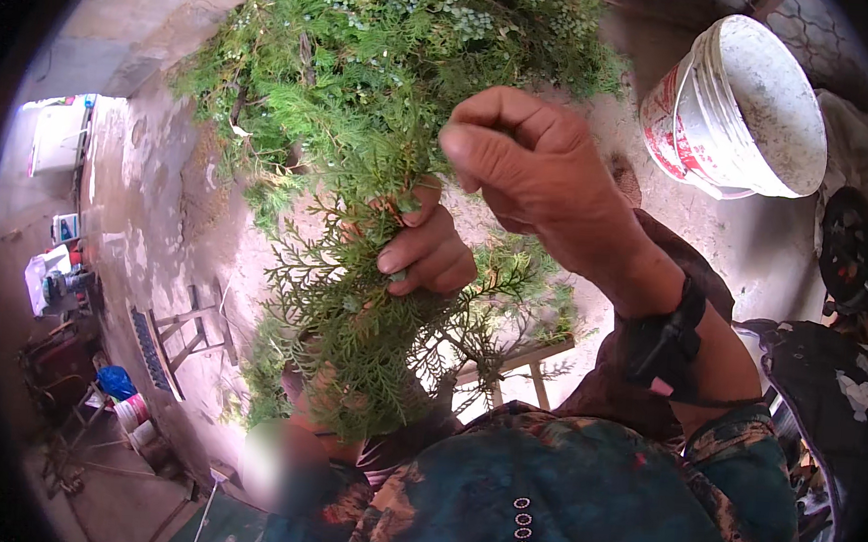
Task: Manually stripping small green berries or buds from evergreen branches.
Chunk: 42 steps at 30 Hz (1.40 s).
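My left hand [430, 251] is closed around the stems of a leafy evergreen sprig [352, 316], whose flat green fronds hang down in front of my chest and hide most of my left forearm. A few brownish bits show among the stems by the fingers. Just above and to the right is my right hand [535, 168], its fingers curled in and the thumb pressed toward the forefinger. Whatever may lie between those fingertips is hidden. Beyond both hands spreads a big heap of cut evergreen branches [367, 68], dotted with pale bluish-green berries.
A white bucket with red markings [707, 119] stands on the floor at the far right. More loose sprigs [522, 286] lie near a small wooden stool [532, 366] in front of me. A wooden frame [187, 330] is on the left, with clutter beyond it.
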Each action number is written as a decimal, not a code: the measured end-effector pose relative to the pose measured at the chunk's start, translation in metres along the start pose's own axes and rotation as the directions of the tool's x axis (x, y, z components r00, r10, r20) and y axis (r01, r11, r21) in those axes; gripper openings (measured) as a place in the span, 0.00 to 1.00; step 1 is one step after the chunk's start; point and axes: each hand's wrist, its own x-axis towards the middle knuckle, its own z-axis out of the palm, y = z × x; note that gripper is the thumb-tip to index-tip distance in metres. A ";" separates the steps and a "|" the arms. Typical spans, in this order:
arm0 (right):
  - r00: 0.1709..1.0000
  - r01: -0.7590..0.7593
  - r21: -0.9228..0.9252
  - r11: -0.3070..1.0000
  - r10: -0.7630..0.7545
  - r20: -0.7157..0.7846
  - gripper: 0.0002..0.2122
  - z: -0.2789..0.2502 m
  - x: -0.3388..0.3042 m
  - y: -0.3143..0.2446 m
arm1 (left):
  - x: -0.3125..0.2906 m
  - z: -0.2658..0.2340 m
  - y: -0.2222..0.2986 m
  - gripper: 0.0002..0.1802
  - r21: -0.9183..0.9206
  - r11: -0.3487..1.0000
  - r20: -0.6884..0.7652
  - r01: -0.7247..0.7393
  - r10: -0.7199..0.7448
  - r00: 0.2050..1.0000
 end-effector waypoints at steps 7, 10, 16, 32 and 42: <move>0.946 0.325 -0.337 0.884 -0.299 0.128 0.06 0.001 0.005 0.014 | -0.008 -0.003 -0.007 0.14 -0.038 0.998 -0.101 -0.044 0.040 0.994; 0.951 0.308 -0.362 0.880 -0.281 0.126 0.07 -0.001 0.006 0.015 | -0.006 -0.001 -0.007 0.14 0.006 0.999 -0.145 -0.035 0.036 0.989; 0.982 0.155 -0.226 0.962 -0.124 0.145 0.08 0.004 0.003 0.007 | -0.003 -0.014 -0.002 0.13 -0.090 0.996 0.132 0.025 -0.013 0.991; 0.996 -0.050 0.190 0.981 0.035 0.080 0.08 -0.028 0.017 0.003 | -0.004 -0.017 -0.002 0.13 -0.058 0.998 0.127 -0.007 0.014 0.992; 0.983 -0.168 0.236 0.957 0.145 0.115 0.08 0.000 0.000 0.001 | -0.007 -0.005 0.000 0.11 -0.050 0.995 -0.112 -0.091 0.085 0.990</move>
